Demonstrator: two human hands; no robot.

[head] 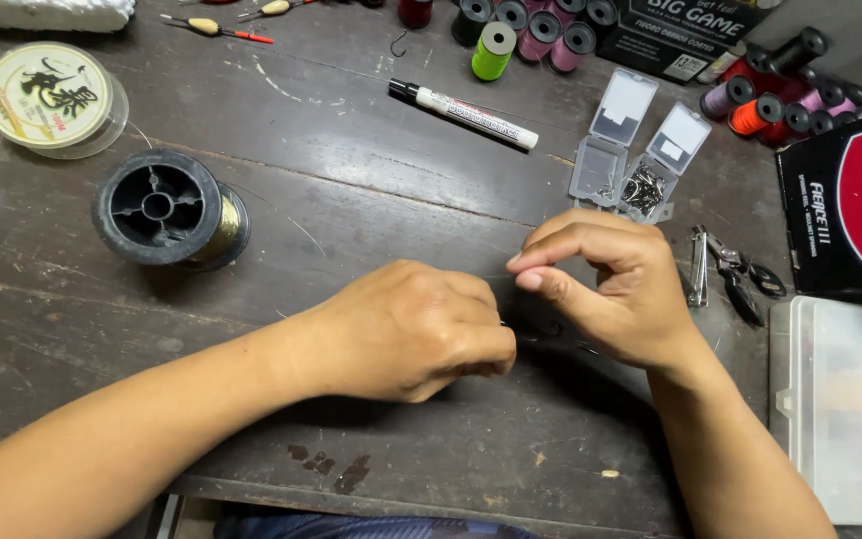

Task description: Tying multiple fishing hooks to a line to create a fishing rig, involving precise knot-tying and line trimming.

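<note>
Fingers of my left hand [406, 329] pinch something tiny, likely a hook; my right hand [601, 279] pinches thin line, pulled taut between them; spool [167, 208] feeds from beside.

Scuffed matt wooden table [351, 160], glossy black plastic spool [159, 207], clear plastic boxes [641, 150].

left hand [406, 329] pinching closed over table [351, 190] | right hand [601, 279] pinching fingertips beside it | black spool [167, 210] sitting left
</note>
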